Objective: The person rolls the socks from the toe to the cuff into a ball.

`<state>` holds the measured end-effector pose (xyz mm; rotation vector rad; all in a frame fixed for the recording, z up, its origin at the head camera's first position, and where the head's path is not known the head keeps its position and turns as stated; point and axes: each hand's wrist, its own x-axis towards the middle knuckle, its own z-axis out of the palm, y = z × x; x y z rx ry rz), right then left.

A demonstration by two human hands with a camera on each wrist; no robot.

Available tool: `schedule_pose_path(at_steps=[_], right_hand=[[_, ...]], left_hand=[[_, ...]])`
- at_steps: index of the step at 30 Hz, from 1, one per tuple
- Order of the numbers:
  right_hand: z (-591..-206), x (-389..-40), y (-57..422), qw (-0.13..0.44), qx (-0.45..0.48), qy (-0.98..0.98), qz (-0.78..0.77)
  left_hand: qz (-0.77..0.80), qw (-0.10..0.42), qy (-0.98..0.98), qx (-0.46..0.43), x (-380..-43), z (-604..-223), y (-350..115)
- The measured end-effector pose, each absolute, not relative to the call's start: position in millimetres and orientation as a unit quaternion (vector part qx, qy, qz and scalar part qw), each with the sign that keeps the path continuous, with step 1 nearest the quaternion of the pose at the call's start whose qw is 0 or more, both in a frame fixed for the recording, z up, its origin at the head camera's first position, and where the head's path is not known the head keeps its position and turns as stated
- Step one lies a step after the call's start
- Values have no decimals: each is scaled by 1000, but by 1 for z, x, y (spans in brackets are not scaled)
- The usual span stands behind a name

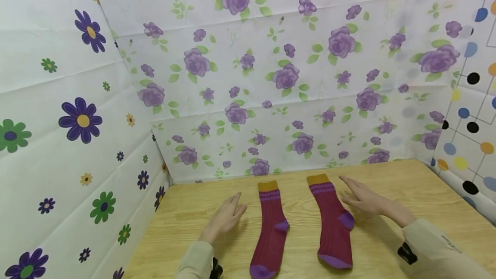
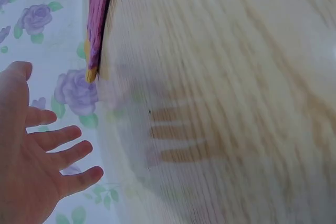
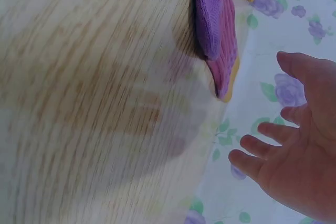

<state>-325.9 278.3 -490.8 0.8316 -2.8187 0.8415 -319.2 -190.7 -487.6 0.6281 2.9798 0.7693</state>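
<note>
Two maroon socks lie flat on the wooden table, cuffs toward the back wall. The left sock [image 1: 270, 227] has a mustard cuff, purple stripes and a purple heel and toe. Its match, the right sock [image 1: 331, 223], lies a little apart from it with the heel pointing right. To the left of the left sock, my left hand [image 1: 225, 218] hovers over the table with fingers extended and nothing in them. My right hand [image 1: 366, 197] is beside the right sock's cuff, fingers straight and holding nothing. Both wrist views show the palms, with fingers spread.
The light wooden table [image 1: 186, 214] runs back to a white wall covering [image 1: 248, 85] with purple roses. A daisy-print sheet [image 1: 69, 162] hangs on the left, and a dotted sheet [image 1: 465, 141] on the right.
</note>
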Motion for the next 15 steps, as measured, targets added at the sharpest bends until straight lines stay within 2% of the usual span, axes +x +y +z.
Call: schedule_pose_path(at_steps=[15], right_hand=[[-489, -329, 272, 6, 271, -920, 283]], left_hand=[[328, 24, 922, 205, -319, -486, -180]])
